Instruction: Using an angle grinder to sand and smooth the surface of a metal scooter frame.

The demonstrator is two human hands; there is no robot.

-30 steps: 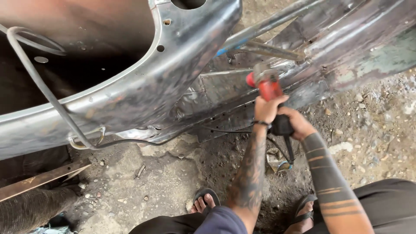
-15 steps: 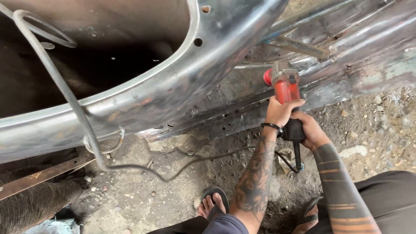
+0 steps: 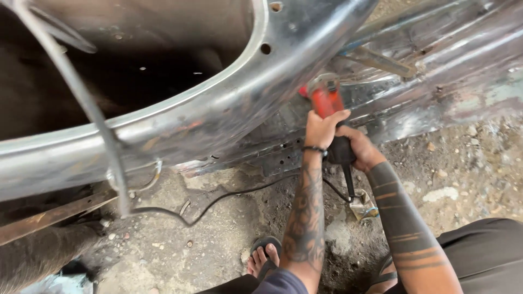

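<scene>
A red power grinder with a black rear handle points up at the bare metal car body sill. My left hand grips the red body of the tool; a dark band circles that wrist. My right hand wraps the black handle just behind it. Both forearms are tattooed. The grinder's head sits against the sill, just below the curved bare-metal wheel arch panel. Its black cord trails left across the dirt.
Stony dirt ground lies under the body. My sandalled foot rests below the forearms. A grey cable hangs down at left over the dark cavity. A rusty bar lies at lower left. A small scrap sits near the cord.
The view has shifted left and closed in, so the hands and grinder sit further right. Both hands keep their grip, and the grinder stays at the sill.
</scene>
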